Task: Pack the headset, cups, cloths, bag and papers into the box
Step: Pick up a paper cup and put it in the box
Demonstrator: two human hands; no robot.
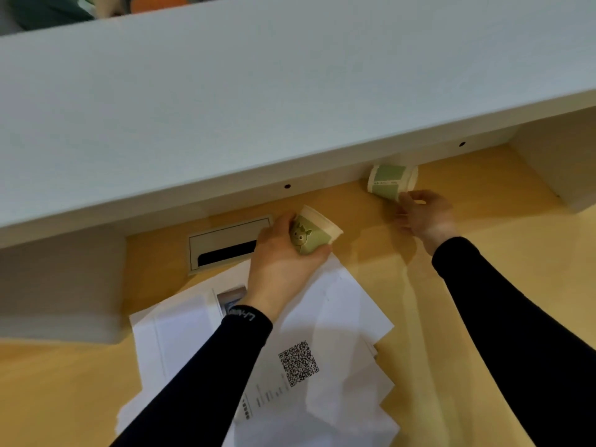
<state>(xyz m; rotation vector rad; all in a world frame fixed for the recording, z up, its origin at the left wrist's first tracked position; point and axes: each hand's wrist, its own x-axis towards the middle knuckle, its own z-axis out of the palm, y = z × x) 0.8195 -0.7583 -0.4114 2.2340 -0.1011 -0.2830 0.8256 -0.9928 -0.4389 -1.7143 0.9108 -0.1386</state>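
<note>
My left hand (280, 259) grips a green and cream paper cup (314, 230), tilted with its mouth to the upper right, just above the desk. A second green paper cup (388, 180) lies on its side under the shelf edge at the back. My right hand (425, 217) pinches that cup's lower edge with its fingertips. A loose pile of white papers (322, 333), one with a QR code, is spread on the wooden desk (483, 195) below my left arm. The headset, cloths, bag and box are out of view.
A long white shelf (258, 108) overhangs the back of the desk. A grey cable hatch (225, 243) is set into the desk left of my left hand. White shelf supports stand at the left (58, 285) and far right (561, 162).
</note>
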